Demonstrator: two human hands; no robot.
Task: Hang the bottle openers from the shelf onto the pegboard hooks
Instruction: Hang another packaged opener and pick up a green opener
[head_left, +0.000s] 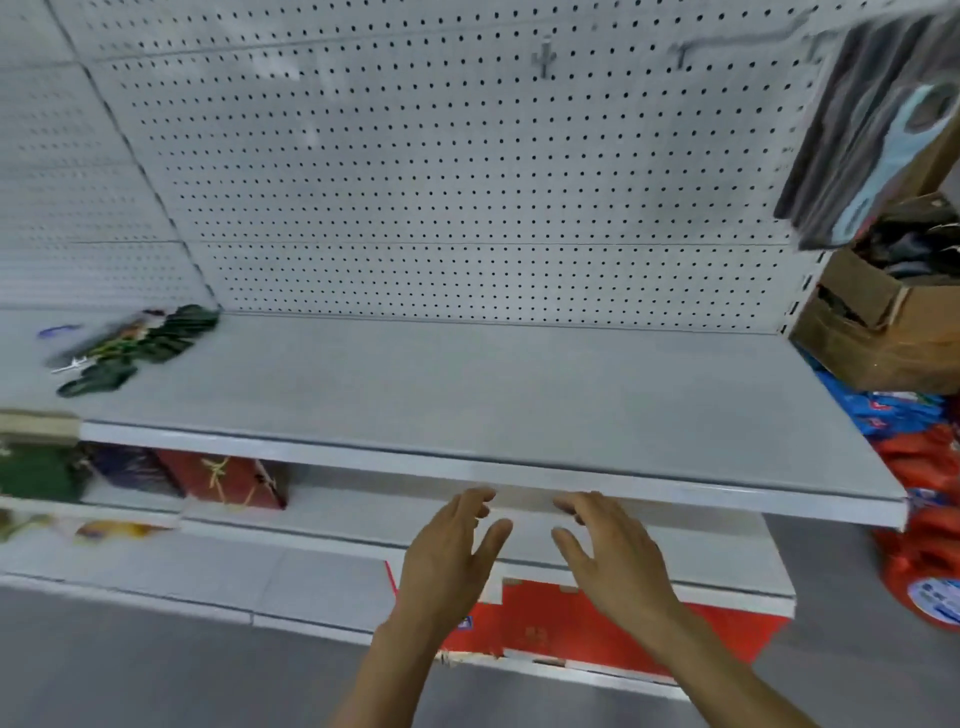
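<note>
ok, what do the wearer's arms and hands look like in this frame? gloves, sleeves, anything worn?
Both are bare. The left hand and right hand show no gloves, rings or markings that can be made out. Both forearms are uncovered as far as the bottom edge of the picture: no sleeves, watch or wristband in view. The picture is slightly blurred, so small details could be missed.

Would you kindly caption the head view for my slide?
Both empty hands, left and right, hover below the shelf; bottle openers lie far left.

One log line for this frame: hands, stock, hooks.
left hand: open, empty | right hand: open, empty | bottle openers: piled, shelf far left, blurred | pegboard hooks: bare | stage: nothing picked up yet
</note>
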